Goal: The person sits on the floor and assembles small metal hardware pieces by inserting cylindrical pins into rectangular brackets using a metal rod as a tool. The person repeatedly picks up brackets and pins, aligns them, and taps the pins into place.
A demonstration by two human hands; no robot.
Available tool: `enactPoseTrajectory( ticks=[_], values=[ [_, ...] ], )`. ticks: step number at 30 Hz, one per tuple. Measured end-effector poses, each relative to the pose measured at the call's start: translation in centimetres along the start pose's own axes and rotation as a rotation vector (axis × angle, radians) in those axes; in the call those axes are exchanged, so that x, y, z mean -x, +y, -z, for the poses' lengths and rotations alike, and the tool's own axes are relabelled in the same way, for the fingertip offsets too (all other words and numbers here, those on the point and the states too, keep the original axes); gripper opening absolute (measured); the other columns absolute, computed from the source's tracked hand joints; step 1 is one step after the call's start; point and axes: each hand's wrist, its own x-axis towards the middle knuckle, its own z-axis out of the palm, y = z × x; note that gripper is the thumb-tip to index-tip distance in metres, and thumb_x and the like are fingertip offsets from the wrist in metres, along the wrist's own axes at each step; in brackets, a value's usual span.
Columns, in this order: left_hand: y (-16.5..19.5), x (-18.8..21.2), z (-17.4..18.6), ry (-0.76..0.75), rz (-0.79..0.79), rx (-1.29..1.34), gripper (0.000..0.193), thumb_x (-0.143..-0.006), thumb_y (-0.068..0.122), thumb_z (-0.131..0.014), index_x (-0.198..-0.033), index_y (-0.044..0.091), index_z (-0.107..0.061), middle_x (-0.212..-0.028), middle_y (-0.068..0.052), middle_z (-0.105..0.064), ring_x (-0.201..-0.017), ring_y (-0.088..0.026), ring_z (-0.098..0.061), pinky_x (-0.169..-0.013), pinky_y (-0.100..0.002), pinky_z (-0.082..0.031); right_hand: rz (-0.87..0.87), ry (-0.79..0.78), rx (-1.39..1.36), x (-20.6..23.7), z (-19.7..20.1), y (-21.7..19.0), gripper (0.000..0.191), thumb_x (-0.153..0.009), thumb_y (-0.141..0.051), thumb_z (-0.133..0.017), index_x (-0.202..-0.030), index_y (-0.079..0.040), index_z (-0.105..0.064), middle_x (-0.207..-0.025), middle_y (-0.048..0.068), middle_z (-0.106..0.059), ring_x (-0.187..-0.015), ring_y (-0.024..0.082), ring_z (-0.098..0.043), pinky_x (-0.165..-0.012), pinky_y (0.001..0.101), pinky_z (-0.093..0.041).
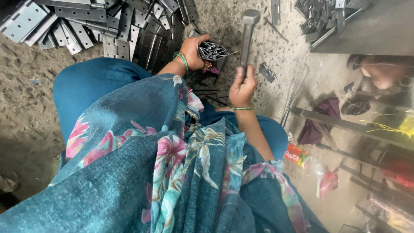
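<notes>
My left hand (192,51) is closed around a dark metal hinge (212,50), held edge-on just above the dusty floor. My right hand (241,88) grips the shaft of a large grey bolt (247,36), its hexagonal head raised upward, a little to the right of the hinge. Green bangles circle both wrists. My lap, covered in teal floral cloth, fills the lower frame and hides the ground below my hands.
A heap of grey metal hinges (108,26) lies at the top left. More metal parts (321,17) sit at the top right beside a dark slab. A thin wire bundle (293,92), a maroon cloth (319,123) and a plastic bottle (308,162) lie to the right.
</notes>
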Motion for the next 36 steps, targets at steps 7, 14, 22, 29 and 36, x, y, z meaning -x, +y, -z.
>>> enactPoseTrajectory(
  ticks=[7, 14, 22, 29, 36],
  values=[
    [0.2, 0.0, 0.1, -0.014, 0.042, 0.010, 0.052, -0.062, 0.022, -0.089, -0.107, 0.006, -0.067, -0.089, -0.017, -0.073, -0.085, -0.035, -0.073, -0.078, -0.041, -0.057, -0.101, -0.069, -0.004, -0.4, -1.8, 3.1, 0.032, -0.109, -0.030, -0.059, -0.093, -0.002, -0.063, -0.065, 0.007, -0.053, -0.059, 0.013, -0.046, -0.052, 0.0362, -0.038],
    [-0.6, 0.2, -0.6, 0.001, -0.021, 0.007, 0.050, -0.067, 0.023, -0.088, -0.111, 0.008, -0.068, -0.092, -0.016, -0.073, -0.088, -0.038, -0.071, -0.078, -0.041, -0.057, -0.185, 0.202, 0.271, -3.8, 2.2, 6.3, 0.026, -0.110, -0.029, -0.062, -0.101, -0.005, -0.066, -0.073, 0.008, -0.062, -0.065, 0.022, -0.059, -0.064, 0.0359, -0.048],
    [-0.8, 0.1, -0.7, -0.005, -0.012, -0.032, 0.061, -0.054, 0.029, -0.094, -0.107, 0.011, -0.071, -0.095, -0.015, -0.075, -0.091, -0.036, -0.073, -0.079, -0.041, -0.057, 0.141, -0.128, 0.171, -5.1, -1.7, 6.2, 0.051, -0.084, -0.002, -0.077, -0.133, 0.002, -0.065, -0.126, 0.026, -0.068, -0.117, 0.037, -0.064, -0.103, 0.0417, -0.048],
    [-1.5, -0.9, -1.3, 0.254, 0.229, 0.328, 0.075, -0.052, 0.021, -0.093, -0.119, -0.003, -0.067, -0.101, -0.011, -0.077, -0.092, -0.020, -0.074, -0.085, -0.033, -0.058, 0.006, -0.117, -0.208, -9.8, -5.3, 2.3, 0.023, -0.100, 0.003, -0.066, -0.122, 0.004, -0.068, -0.114, 0.012, -0.076, -0.107, 0.019, -0.071, -0.098, 0.0313, -0.055],
    [-1.2, -2.3, 2.2, 0.597, 0.280, 1.233, 0.049, -0.068, -0.002, -0.086, -0.113, -0.003, -0.069, -0.100, -0.009, -0.076, -0.085, -0.021, -0.073, -0.079, -0.040, -0.061, 0.320, -0.099, -0.158, -14.8, -4.6, -7.2, 0.033, -0.099, -0.004, -0.075, -0.129, 0.004, -0.064, -0.120, 0.017, -0.071, -0.112, 0.028, -0.069, -0.101, 0.0361, -0.051]
  ],
)
